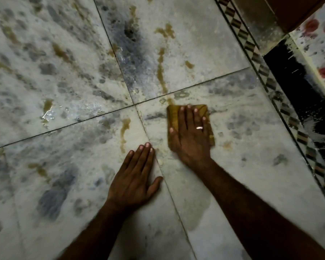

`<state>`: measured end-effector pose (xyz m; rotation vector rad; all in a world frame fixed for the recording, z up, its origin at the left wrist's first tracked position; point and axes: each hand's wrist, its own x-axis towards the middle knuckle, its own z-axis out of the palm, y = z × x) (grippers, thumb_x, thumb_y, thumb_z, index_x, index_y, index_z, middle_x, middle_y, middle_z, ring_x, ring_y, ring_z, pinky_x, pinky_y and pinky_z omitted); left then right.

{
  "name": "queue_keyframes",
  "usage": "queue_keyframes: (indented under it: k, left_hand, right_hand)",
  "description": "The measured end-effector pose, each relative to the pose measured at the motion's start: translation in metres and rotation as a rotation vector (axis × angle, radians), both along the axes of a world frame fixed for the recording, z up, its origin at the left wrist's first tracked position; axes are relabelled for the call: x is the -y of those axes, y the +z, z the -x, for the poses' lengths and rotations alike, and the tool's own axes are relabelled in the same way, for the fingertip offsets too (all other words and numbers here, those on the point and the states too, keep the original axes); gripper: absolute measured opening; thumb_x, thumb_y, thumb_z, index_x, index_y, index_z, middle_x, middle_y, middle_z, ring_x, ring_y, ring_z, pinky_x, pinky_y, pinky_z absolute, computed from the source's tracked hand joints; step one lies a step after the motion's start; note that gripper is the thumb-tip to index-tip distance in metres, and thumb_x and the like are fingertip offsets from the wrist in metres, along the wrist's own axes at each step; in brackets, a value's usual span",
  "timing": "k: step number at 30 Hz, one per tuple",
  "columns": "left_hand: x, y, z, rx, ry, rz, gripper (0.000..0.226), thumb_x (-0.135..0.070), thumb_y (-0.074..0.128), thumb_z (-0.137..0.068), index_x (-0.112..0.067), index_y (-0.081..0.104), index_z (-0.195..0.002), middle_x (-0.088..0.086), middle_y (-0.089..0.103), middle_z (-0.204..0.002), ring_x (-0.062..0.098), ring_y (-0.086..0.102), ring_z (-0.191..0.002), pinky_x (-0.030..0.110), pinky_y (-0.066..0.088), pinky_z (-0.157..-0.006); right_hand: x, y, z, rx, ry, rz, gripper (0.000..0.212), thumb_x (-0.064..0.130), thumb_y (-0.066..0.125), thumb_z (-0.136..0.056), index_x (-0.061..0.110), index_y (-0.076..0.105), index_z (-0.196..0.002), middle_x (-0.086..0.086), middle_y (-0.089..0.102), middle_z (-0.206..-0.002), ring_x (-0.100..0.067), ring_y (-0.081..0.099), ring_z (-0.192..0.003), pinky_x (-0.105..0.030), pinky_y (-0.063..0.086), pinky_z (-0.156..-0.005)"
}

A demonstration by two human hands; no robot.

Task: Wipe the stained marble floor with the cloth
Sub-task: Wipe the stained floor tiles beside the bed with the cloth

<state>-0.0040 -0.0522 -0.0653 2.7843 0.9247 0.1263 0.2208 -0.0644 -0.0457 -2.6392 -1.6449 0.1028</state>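
Note:
A folded yellow-brown cloth [174,117] lies flat on the white and grey marble floor [242,128], just right of where four tiles meet. My right hand [190,136] presses down on the cloth with fingers spread, a ring on one finger. My left hand [135,175] rests palm down on the floor beside it, fingers together, holding nothing. A long brown stain [160,70] runs up the far tile from the cloth's front edge. Another brown streak [124,132] lies left of the cloth.
More brown stains [48,106] and wet patches dot the left tiles. A damp mark [197,212] shows between my forearms. A patterned border strip [281,102] runs along the right, with a black band [296,87] and a flowered surface [319,44] beyond it.

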Motion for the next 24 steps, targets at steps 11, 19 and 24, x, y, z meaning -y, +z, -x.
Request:
queue_keyframes:
  k: [11,19,24]
  left_hand:
    - [-0.001,0.000,-0.001,0.009,-0.003,0.000,0.078,-0.054,0.041,-0.100,-0.004,0.027,-0.159,0.014,0.024,-0.168,0.025,0.019,-0.157,0.047,0.024,-0.126]
    - [-0.002,0.002,-0.002,0.018,0.017,0.003,0.079,-0.054,0.044,-0.099,-0.004,0.030,-0.158,0.014,0.026,-0.168,0.024,0.020,-0.157,0.044,0.021,-0.127]
    - [0.001,0.000,0.009,0.012,0.076,0.008,0.075,-0.051,0.041,-0.102,-0.004,0.029,-0.159,0.014,0.026,-0.168,0.026,0.022,-0.156,0.046,0.023,-0.126]
  right_hand:
    - [0.085,-0.001,0.005,0.034,0.254,0.034,0.067,0.050,0.028,-0.105,0.017,0.022,-0.163,-0.009,0.020,-0.171,-0.029,0.021,-0.157,-0.054,0.023,-0.124]
    - [0.000,-0.004,-0.019,0.018,0.015,-0.004,0.070,0.048,0.028,-0.103,0.011,0.021,-0.163,-0.014,0.022,-0.170,-0.032,0.022,-0.157,-0.053,0.019,-0.126]
    - [0.044,-0.004,0.021,0.047,0.158,0.003,0.069,0.044,0.031,-0.103,0.010,0.021,-0.163,-0.016,0.019,-0.170,-0.035,0.021,-0.157,-0.055,0.021,-0.125]
